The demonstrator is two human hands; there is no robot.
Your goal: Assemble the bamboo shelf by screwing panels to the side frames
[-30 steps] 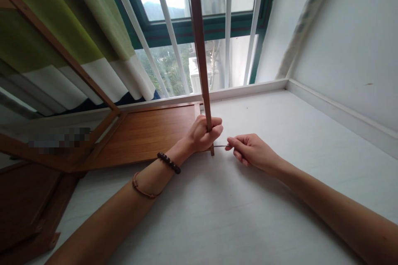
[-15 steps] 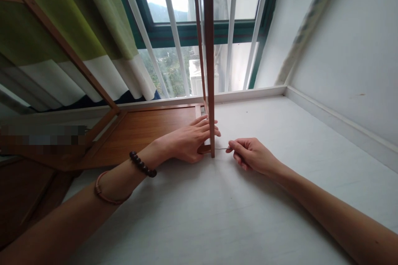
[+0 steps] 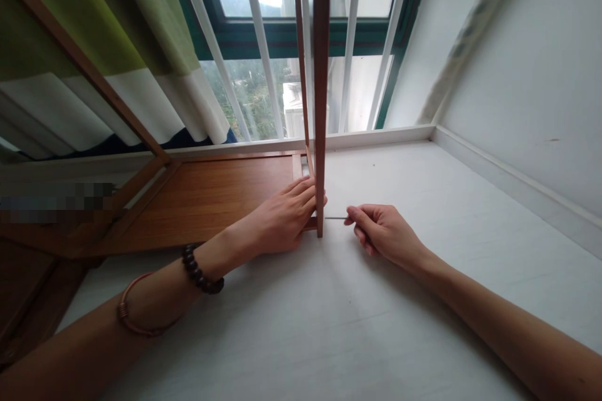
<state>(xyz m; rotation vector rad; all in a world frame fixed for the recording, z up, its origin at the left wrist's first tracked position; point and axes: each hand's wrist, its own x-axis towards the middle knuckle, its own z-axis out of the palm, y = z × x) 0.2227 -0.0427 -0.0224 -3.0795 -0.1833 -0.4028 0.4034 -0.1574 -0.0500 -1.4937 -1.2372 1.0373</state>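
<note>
My left hand (image 3: 285,216) is around the lower end of an upright wooden frame (image 3: 320,106), its fingers reaching behind the narrow post and their tips just showing on the far side. Under the palm, a short lower rail of the frame is partly hidden. To the right of the post, my right hand (image 3: 379,225) pinches a thin metal rod (image 3: 336,218) between thumb and fingers. The rod lies level and points at the post, its tip at or very near the wood; I cannot tell whether it touches. Its other end is inside my fingers.
A brown wooden panel (image 3: 226,191) joins the frame on the left, with a slanted wooden bar (image 3: 89,69) rising behind it. Beyond are a green and white curtain (image 3: 136,31) and white window bars (image 3: 263,44). A white wall (image 3: 531,62) bounds the pale floor (image 3: 385,338).
My left fingertips stick out less past the post, and the left hand has drawn slightly back. The right hand still pinches the rod near the post. The view has shifted a little.
</note>
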